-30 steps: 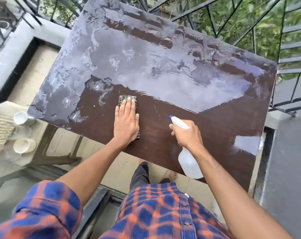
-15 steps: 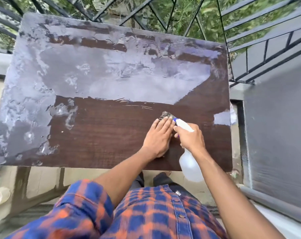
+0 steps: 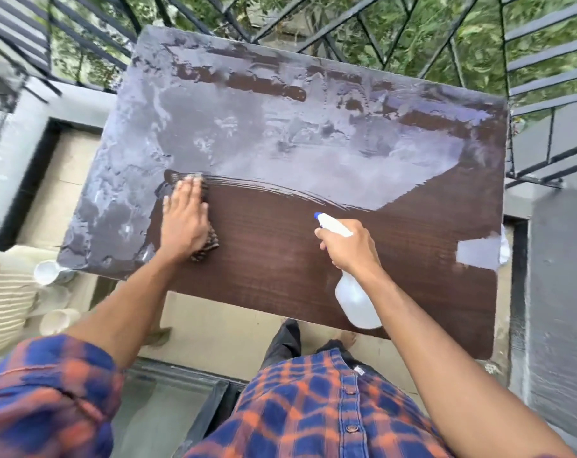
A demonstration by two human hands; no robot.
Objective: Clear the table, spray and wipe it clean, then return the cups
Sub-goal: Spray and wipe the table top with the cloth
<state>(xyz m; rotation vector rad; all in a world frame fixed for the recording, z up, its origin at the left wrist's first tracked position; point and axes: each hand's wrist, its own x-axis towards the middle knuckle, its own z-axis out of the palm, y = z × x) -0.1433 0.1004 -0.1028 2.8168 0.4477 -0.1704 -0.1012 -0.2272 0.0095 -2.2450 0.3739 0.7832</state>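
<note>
Fingers [image 3: 190, 195] of the left hand [image 3: 184, 226] lay straight and flat, pressing a dark cloth [image 3: 211, 247] onto the worktop [image 3: 412, 266] toward its left side, at the border between the pale wet film and the bare brown wood. Fingers of the right hand [image 3: 350, 247] were curled round the neck of a spray bottle [image 3: 356, 304], held over the worktop's near edge with its nozzle toward the far side. White cups [image 3: 49, 272] stood below the worktop's near left corner, beside a woven basket [image 3: 2, 292].
</note>
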